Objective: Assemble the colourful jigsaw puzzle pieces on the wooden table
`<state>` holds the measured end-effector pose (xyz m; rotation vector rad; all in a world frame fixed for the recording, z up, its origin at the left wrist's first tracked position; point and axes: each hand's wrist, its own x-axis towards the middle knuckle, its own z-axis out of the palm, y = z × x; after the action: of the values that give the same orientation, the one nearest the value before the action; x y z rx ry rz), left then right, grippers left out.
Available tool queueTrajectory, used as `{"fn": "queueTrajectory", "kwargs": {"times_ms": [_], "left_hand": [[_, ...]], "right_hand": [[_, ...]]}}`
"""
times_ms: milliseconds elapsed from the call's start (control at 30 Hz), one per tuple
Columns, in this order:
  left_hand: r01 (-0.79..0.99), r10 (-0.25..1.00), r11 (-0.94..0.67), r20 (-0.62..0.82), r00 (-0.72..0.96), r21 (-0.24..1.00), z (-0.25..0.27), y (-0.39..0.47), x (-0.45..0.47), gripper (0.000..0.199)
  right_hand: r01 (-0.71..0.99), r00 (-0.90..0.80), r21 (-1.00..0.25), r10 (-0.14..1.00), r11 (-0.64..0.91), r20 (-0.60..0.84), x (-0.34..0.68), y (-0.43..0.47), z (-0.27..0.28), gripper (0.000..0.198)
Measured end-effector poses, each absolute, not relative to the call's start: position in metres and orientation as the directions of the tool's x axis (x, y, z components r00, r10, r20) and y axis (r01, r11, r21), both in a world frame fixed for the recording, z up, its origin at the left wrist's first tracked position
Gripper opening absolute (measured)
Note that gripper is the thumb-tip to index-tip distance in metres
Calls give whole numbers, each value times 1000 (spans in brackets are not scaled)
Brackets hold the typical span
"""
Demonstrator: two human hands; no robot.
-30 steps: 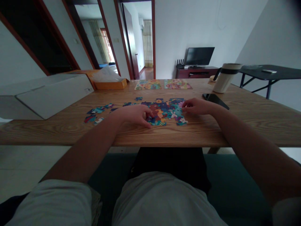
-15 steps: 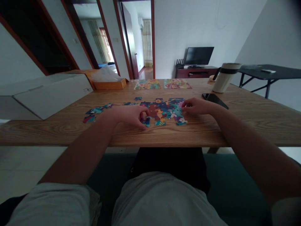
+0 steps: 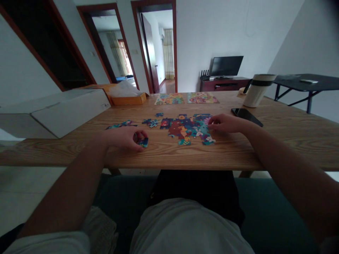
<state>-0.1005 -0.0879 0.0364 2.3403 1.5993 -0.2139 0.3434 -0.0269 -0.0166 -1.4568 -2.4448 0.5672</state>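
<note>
A partly joined jigsaw puzzle (image 3: 182, 127) with dark blue, brown and teal animal pictures lies on the wooden table. My left hand (image 3: 127, 137) is left of it, its fingers closed around a dark blue-green puzzle piece (image 3: 143, 142) low over the tabletop. At the puzzle's right edge rests my right hand (image 3: 224, 123), fingers curled and touching the pink flower area; whether a piece is pinched there I cannot make out. Loose puzzle pieces (image 3: 152, 122) lie between my left hand and the puzzle. More joined pieces (image 3: 123, 124) are partly hidden behind my left hand.
Two picture sheets (image 3: 169, 98) lie side by side at the table's far edge. A black phone (image 3: 246, 116) and a cream mug (image 3: 258, 92) stand to the right. On the left are a white box (image 3: 71, 111) and an orange box (image 3: 129, 98) holding plastic.
My left hand has moved left, away from the puzzle's lower left corner, carrying a piece with it. The right hand stays at the puzzle's right edge. The view has shifted slightly.
</note>
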Motion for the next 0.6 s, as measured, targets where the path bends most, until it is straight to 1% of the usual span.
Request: {"fn": "queueTrajectory", "kwargs": {"times_ms": [167,233,333,433,600], "left_hand": [[950,919,-268,-256,301,158,40,-99,-132,63],[956,930,-254,-234,283,147,40,-93,-144,65],[964,934,-239,-245,261,116,37,-84,-153,70],[966,929,-236,-267,255,100,35,-83,-154,74],[957,934,-280,-210,291,79,31,-95,-164,75]], "right_hand": [[785,-473,-448,881,428,14,343,-29,-16,38],[788,-478,-442,878,429,1,342,-30,-14,39],[797,-474,-432,880,421,-16,342,-30,-12,41],[802,-465,-434,885,410,-21,342,-30,-12,44],[799,-476,-425,879,425,-17,342,-31,-11,44]]}}
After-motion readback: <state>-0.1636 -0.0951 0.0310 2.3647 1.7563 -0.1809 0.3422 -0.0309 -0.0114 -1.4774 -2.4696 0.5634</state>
